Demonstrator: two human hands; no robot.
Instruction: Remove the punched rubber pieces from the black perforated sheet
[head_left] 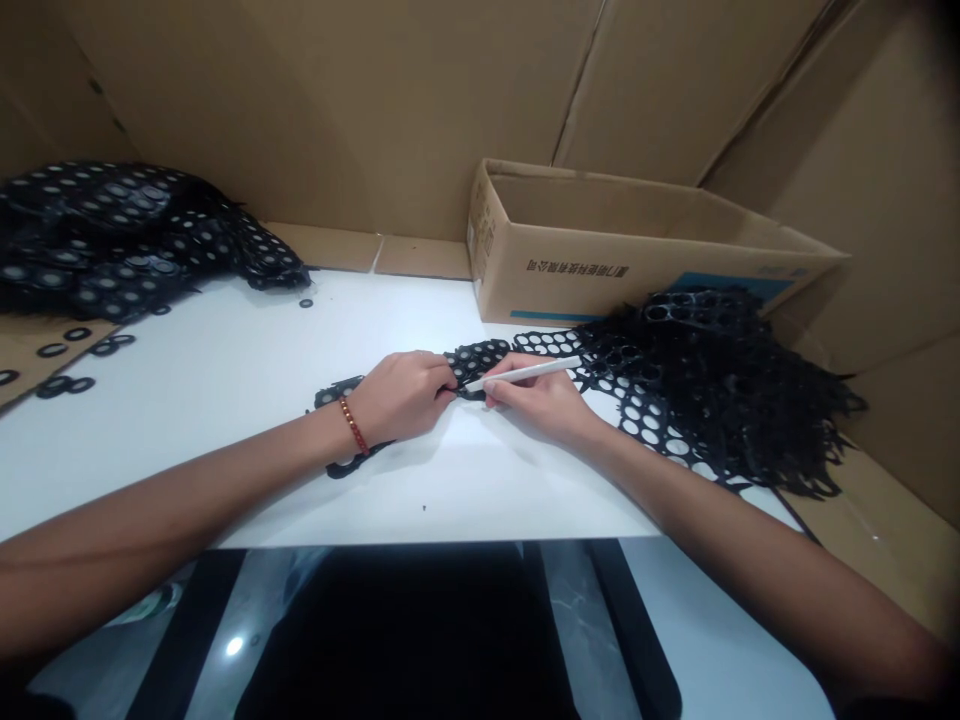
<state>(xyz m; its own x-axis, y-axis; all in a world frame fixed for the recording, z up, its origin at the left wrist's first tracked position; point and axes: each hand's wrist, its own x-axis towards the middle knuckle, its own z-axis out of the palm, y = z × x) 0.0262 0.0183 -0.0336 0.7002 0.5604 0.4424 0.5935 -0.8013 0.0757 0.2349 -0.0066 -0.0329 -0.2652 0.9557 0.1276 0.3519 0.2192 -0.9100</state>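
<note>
Across the middle of the white table lies a black perforated sheet [480, 358], its surface covered in rings and round holes. My left hand [409, 393] is closed on the near edge of this sheet, fingers pinching it; a beaded bracelet circles the wrist. In my right hand [541, 398] is a slim white pen-like tool [534, 370], held like a pencil. Its tip points left at the sheet's edge, close beside my left fingertips. Whether the tip touches the sheet I cannot tell. Part of the sheet is hidden under my left hand.
A heap of black ring sheets [112, 240] lies at the back left, with several loose black rings [52, 350] before it. On the right is a pile of punched-out black webbing [712, 380]. An open cardboard box [570, 270] stands behind it, against cardboard walls [337, 110].
</note>
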